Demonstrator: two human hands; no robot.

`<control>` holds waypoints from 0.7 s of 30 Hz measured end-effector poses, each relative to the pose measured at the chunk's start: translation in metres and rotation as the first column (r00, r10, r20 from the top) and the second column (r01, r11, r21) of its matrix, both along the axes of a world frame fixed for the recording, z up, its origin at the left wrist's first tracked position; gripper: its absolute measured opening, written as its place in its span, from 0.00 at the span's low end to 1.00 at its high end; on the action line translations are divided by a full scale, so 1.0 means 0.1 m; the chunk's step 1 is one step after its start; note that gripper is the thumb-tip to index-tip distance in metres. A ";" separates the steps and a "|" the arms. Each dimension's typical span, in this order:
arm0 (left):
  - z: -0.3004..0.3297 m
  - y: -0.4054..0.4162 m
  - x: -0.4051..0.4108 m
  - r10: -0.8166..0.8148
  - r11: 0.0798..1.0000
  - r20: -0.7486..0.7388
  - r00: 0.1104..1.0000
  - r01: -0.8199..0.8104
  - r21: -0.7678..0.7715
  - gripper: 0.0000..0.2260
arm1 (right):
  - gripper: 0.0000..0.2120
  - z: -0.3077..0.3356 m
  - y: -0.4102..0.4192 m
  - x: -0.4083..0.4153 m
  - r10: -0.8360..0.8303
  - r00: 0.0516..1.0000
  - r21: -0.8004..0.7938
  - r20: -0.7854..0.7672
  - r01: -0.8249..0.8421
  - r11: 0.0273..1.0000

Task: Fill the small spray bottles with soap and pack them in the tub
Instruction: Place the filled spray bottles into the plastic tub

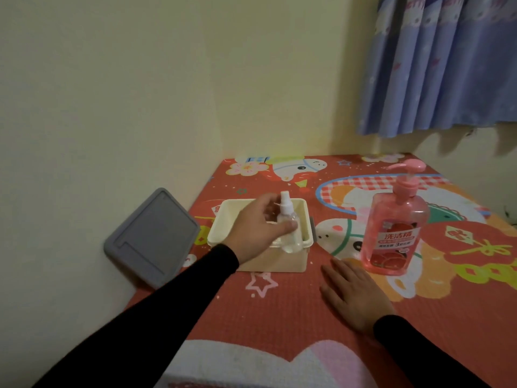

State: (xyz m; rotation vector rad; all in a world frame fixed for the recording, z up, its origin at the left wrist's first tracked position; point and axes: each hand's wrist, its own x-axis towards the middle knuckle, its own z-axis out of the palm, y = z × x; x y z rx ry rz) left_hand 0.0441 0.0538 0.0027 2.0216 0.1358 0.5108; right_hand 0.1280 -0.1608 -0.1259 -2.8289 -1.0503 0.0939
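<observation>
L hand (256, 228) grips a small clear spray bottle (289, 229) (white cap up), held upright over the cream tub (303, 217), at the tub's 3 o'clock side. R hand (354, 296) lies flat, fingers straight, on the red cartoon mat (279, 317). Pink soap pump bottle (393, 231) stands at 1 o'clock from R hand. Grey lid (152, 239) leans on the wall at the tub's 9 o'clock.

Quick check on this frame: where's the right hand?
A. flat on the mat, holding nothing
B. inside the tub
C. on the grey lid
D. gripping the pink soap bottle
A: the right hand lies flat with straight fingers on the mat, just short of the pink soap bottle, while the left hand holds the small spray bottle over the tub.
</observation>
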 end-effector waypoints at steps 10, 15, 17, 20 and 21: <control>0.23 0.59 0.58 0.107 0.994 -0.202 0.974 -0.112 -0.012 0.19 | 0.45 0.02 0.01 -0.02 -0.014 1.000 0.023 -0.005 0.014 1.000; 0.00 0.75 0.82 0.132 0.991 -0.379 0.916 -0.133 0.023 0.19 | 0.44 0.01 0.01 0.00 -0.011 1.000 0.028 0.006 0.011 1.000; -0.13 0.81 0.90 0.129 0.990 -0.443 0.887 -0.138 0.012 0.19 | 0.43 0.01 0.01 0.00 -0.011 1.000 0.021 0.010 0.010 1.000; -0.25 0.87 0.98 0.112 0.992 -0.525 0.843 -0.126 0.010 0.14 | 0.43 0.01 0.02 0.01 -0.016 1.000 0.019 0.008 0.016 1.000; -0.27 0.87 1.00 0.104 0.993 -0.544 0.833 -0.120 0.006 0.13 | 0.43 0.02 0.02 0.01 -0.015 1.000 0.020 0.006 0.015 1.000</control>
